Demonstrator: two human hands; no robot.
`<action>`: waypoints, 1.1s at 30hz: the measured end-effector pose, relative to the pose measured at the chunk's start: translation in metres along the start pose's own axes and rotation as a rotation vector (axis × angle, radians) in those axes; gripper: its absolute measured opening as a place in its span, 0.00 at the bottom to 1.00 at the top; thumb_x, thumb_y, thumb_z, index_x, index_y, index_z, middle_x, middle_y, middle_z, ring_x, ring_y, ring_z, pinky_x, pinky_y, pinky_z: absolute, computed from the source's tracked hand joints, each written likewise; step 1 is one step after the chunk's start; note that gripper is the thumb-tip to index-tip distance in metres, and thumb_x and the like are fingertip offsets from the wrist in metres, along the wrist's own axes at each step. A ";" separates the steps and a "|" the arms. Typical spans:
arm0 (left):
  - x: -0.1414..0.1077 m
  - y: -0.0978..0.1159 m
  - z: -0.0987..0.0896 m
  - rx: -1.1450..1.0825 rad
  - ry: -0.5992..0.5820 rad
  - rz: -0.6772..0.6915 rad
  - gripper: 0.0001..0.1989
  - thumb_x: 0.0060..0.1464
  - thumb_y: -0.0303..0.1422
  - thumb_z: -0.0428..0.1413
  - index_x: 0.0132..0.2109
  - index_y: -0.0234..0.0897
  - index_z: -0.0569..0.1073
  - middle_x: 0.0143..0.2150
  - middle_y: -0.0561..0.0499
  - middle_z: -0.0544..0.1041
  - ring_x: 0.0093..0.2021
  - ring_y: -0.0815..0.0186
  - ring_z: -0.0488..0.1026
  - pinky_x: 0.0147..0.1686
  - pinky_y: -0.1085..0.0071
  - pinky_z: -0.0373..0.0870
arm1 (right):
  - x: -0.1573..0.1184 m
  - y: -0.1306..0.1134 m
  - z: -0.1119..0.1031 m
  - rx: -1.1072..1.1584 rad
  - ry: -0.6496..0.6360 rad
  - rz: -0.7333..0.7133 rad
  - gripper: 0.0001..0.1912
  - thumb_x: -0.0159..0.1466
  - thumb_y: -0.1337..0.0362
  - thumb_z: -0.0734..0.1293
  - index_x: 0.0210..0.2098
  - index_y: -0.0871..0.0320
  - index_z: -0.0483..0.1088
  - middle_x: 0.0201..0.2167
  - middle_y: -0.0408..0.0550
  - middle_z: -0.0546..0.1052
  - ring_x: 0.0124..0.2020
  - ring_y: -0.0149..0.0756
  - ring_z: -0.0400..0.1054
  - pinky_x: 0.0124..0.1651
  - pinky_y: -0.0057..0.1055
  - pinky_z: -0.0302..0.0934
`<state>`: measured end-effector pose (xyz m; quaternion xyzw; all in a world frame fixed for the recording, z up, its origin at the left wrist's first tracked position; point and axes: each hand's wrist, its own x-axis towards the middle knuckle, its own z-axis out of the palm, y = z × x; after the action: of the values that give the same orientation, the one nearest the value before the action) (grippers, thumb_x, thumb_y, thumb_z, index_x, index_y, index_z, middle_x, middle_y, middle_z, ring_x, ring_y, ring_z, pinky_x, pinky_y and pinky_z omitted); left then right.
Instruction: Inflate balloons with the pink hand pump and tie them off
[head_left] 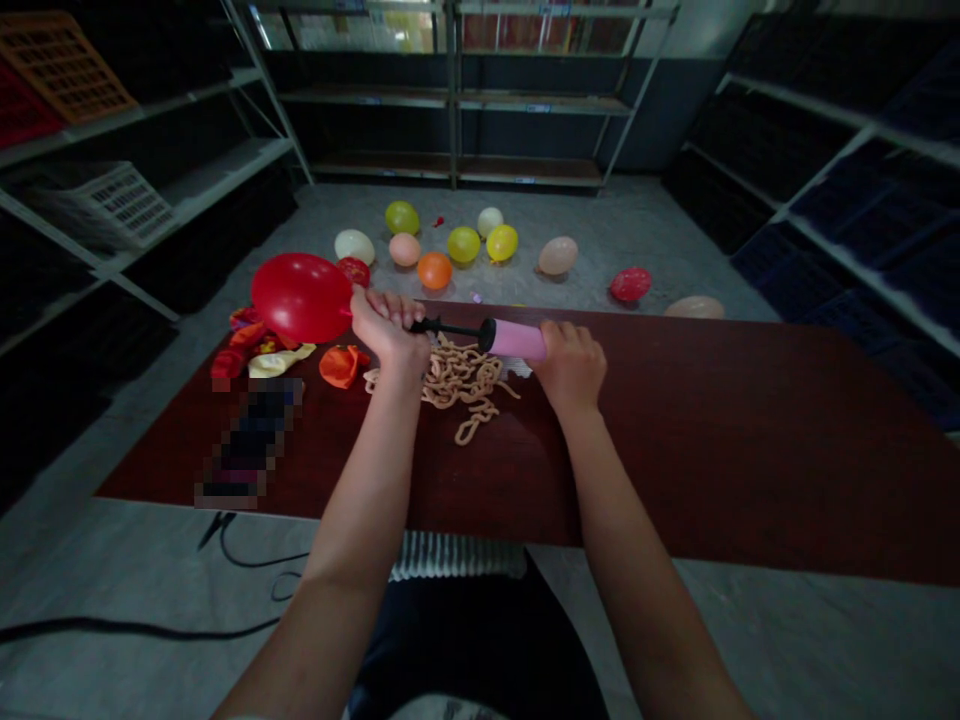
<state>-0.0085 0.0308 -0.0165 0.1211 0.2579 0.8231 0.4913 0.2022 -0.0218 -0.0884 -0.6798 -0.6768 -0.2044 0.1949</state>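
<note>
A large inflated red balloon [301, 297] points its neck at my left hand [390, 325], whose fingers are closed around the neck and one end of a balloon pump. My right hand [571, 365] wraps the far end of the pump's pink barrel [517, 339]. Between my hands the black rod [454, 328] is drawn out. The nozzle is hidden inside my left hand. Under the pump lies a heap of beige twisted cord [457, 375]. Left of it are an uninflated orange balloon [342, 366], a cream one [280, 361] and several red ones [238, 352].
A blurred-out flat object [251, 440] lies on the dark red table [712, 430] near its front left. Beyond the far edge several inflated balloons [463, 245] rest on the floor. Shelves [454, 95] stand behind and on both sides; black cables [150, 626] cross the floor.
</note>
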 end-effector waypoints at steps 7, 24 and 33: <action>0.006 0.016 -0.002 -0.021 -0.046 0.082 0.26 0.69 0.37 0.46 0.22 0.38 0.47 0.16 0.60 0.43 0.13 0.74 0.43 0.16 0.74 0.49 | -0.001 0.038 0.001 -0.007 0.061 0.082 0.16 0.63 0.63 0.65 0.50 0.59 0.70 0.44 0.58 0.76 0.46 0.49 0.64 0.47 0.40 0.53; -0.030 -0.013 0.012 -0.035 -0.202 -0.019 0.33 0.73 0.42 0.40 0.17 0.39 0.48 0.13 0.57 0.42 0.11 0.72 0.43 0.13 0.71 0.45 | -0.010 -0.008 -0.015 0.053 -0.051 -0.071 0.14 0.61 0.56 0.68 0.40 0.59 0.70 0.34 0.55 0.77 0.37 0.46 0.67 0.41 0.37 0.50; -0.025 -0.028 0.005 -0.023 -0.162 -0.070 0.32 0.71 0.43 0.43 0.18 0.39 0.49 0.12 0.59 0.44 0.11 0.73 0.45 0.13 0.72 0.46 | -0.008 -0.015 -0.002 0.098 0.000 -0.101 0.13 0.66 0.57 0.64 0.44 0.58 0.71 0.37 0.53 0.79 0.39 0.44 0.68 0.41 0.37 0.49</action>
<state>0.0268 0.0212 -0.0264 0.1723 0.2121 0.7957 0.5405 0.1871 -0.0292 -0.0913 -0.6344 -0.7194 -0.1806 0.2176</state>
